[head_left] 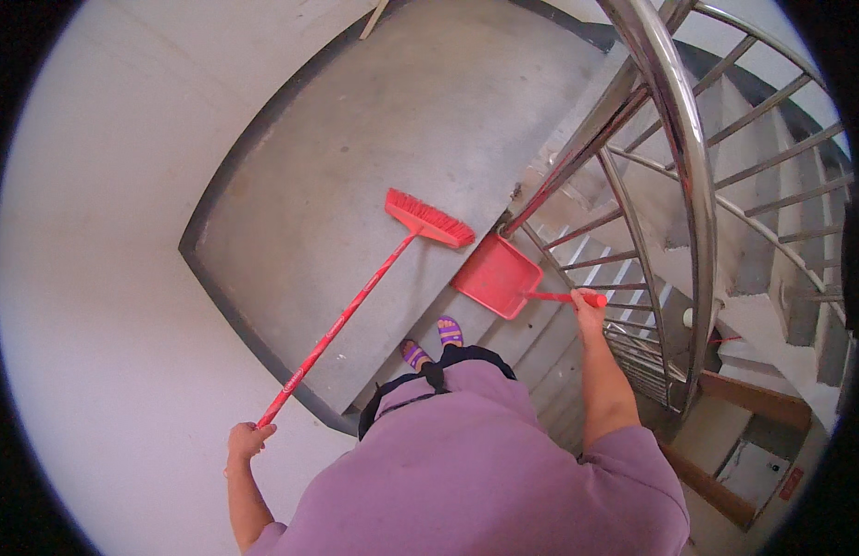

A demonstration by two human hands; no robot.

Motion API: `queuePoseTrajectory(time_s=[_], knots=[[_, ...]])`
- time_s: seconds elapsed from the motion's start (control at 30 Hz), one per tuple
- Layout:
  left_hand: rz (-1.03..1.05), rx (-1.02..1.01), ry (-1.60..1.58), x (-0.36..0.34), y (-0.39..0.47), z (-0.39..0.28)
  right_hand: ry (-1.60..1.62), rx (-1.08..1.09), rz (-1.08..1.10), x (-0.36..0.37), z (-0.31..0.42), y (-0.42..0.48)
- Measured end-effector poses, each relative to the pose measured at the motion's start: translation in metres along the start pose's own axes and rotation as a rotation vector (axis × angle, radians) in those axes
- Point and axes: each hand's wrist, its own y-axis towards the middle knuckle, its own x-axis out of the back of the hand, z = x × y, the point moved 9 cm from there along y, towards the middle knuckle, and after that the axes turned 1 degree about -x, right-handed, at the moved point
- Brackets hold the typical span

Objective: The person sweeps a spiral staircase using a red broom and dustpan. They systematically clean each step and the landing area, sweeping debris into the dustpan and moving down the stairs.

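Note:
My left hand point(249, 440) is closed around the top end of the long red handle of a broom point(429, 226). The broom head, with red bristles, is over the grey landing close to its edge; whether the bristles touch the floor I cannot tell. My right hand point(588, 309) grips the short handle of a red dustpan point(500, 274). Its pan lies against the edge of the landing, on the stair side, with its open side towards the landing. Some light dust or specks show in the pan.
Purple sandals point(450, 331) are on my feet, on a step just below the landing point(318, 208). A stainless-steel stair railing point(690, 160) curves along the right. Concrete steps point(540, 347) go down behind me. A white wall point(109, 229) with a dark skirting band borders the landing.

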Motion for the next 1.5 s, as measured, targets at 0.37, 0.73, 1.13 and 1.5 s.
queuePoseTrajectory(time_s=[0.37,0.73,1.13,1.5], knots=[[-0.005,-0.079,-0.459,-0.011,0.003,-0.057,0.001,0.041,-0.224,0.023,-0.039,0.008],[0.489,-0.389,-1.007,-0.005,0.041,-0.339,-0.212,-0.055,-0.571,0.061,-0.090,-0.015],[1.184,-0.475,-1.138,-0.095,-0.170,-0.474,-0.283,0.700,0.237,-0.151,0.231,-0.269],[1.278,-0.446,-0.868,-0.174,-0.179,-0.471,0.089,0.608,-0.124,-0.048,0.249,-0.296]])
